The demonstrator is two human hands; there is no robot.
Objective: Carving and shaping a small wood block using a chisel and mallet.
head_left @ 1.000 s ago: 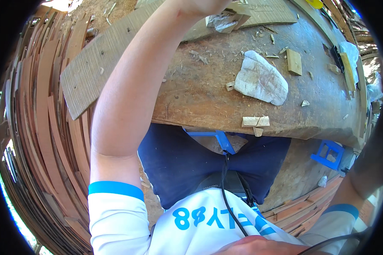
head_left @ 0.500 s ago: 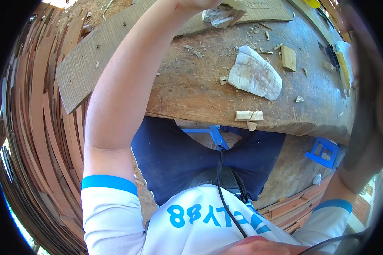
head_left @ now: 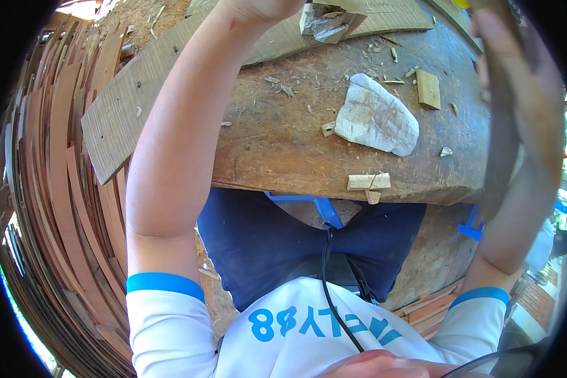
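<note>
At the worktop's (head_left: 283,145) far edge, the left hand (head_left: 264,7) clenches a pale wood block (head_left: 326,22), steadying it. Right hand (head_left: 516,69) raised with a dark blade (head_left: 501,145); finger closure indiscernible. Judged step: chopping, requiring an accurate downstroke.

A: Can you see what the left hand (head_left: 264,7) grips?
B: Barely. The top edge cuts off most of the hand; only a pale wood block (head_left: 326,19) shows beneath it.

A: And the right hand (head_left: 507,57)?
B: Blurred and close to the lens. A dark long tool (head_left: 501,145) runs along it, with its upper end out of view, and the fingers can't be made out
</note>
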